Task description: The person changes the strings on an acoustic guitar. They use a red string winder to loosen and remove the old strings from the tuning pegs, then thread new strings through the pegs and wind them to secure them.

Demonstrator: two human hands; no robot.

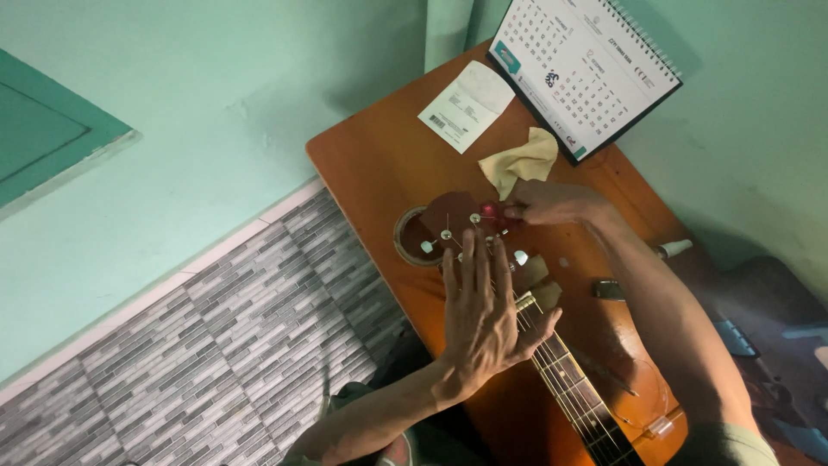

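Low in the frame, the guitar neck runs up from the bottom edge, dark fretboard crossed by thin metal strings. Above it the left hand lies flat over the strings near the nut, fingers spread and straight, gripping nothing. At centre sits the reddish wooden headstock with round pale tuning pegs. The right hand pinches a small red winder at a peg, fingers closed on it. Beyond, on the glossy orange-brown desk, lie a crumpled yellow cloth, a white paper slip and a spiral-bound calendar.
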